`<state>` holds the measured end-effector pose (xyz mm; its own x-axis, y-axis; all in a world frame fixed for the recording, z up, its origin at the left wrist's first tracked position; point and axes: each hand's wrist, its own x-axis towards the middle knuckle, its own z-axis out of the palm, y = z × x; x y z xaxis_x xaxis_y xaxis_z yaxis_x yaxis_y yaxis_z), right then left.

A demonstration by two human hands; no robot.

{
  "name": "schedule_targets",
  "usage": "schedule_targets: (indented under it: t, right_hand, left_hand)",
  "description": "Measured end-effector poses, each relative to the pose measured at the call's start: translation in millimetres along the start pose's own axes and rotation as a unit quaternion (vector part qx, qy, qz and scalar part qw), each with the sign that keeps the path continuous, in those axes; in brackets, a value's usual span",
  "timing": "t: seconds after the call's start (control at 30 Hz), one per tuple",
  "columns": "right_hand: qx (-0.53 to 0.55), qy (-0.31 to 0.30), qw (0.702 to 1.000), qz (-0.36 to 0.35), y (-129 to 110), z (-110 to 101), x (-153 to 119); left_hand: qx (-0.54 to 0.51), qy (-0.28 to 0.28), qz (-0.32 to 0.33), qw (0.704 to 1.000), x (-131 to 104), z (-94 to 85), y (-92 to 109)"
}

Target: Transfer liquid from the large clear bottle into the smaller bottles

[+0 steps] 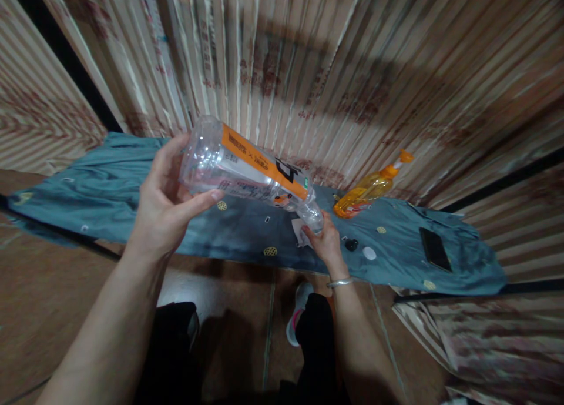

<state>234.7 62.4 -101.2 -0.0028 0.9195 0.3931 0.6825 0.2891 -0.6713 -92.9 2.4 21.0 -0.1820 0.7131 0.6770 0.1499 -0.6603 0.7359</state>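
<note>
A large clear plastic bottle [247, 170] with an orange label is held tilted over the cloth-covered surface, its base to the left and its neck pointing down to the right. My left hand [165, 196] is wrapped round the base end, thumb along the near side. At the neck, my right hand [325, 240] is closed with its fingers round it; a silver bangle circles that wrist. The mouth of the bottle is partly hidden by the right hand. Under the neck lies a crumpled white tissue-like piece [300, 233].
A pump bottle of yellow-orange liquid [365, 192] stands to the right of my right hand. A small black object [351, 244], a white disc [369, 253] and a phone [435, 249] lie on the teal cloth [238, 234]. Patterned curtains [282, 70] hang behind.
</note>
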Motion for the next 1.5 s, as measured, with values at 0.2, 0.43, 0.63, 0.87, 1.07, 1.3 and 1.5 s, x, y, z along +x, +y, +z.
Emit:
schedule_targets:
  t: [0.2, 0.43, 0.63, 0.87, 1.07, 1.3, 1.5]
  right_hand:
    - [-0.003, -0.004, 1.000, -0.004, -1.3, -0.4, -0.2]
    - [-0.012, -0.003, 1.000, -0.003, 1.1, 0.7, -0.7]
    - [-0.013, -0.002, 1.000, -0.008, 0.5, 0.6, -0.4]
    - [-0.010, -0.004, 1.000, -0.004, 0.1, -0.2, -0.5]
    - [-0.019, -0.010, 1.000, 0.000, 0.1, -0.4, -0.3]
    - [-0.021, -0.008, 1.000, -0.013, 3.5, 0.7, -0.1]
    - [-0.022, -0.002, 1.000, -0.017, 5.5, 1.9, -0.1]
  left_hand:
    - [0.004, 0.001, 0.010, 1.000, 0.5, 0.4, -0.5]
    - [-0.011, 0.008, -0.011, 1.000, 0.0, -0.5, -1.3]
    - [-0.004, -0.011, 0.003, 1.000, 0.0, -3.4, -3.9]
    - [-0.006, -0.009, 0.007, 1.000, 0.2, -1.3, -1.2]
    - [-0.005, 0.001, 0.008, 1.000, 0.1, -0.1, -1.1]
    - [-0.005, 0.012, -0.001, 1.000, 0.4, 1.4, 1.2]
    - [0.005, 0.010, -0.006, 1.000, 0.5, -0.1, -1.0]
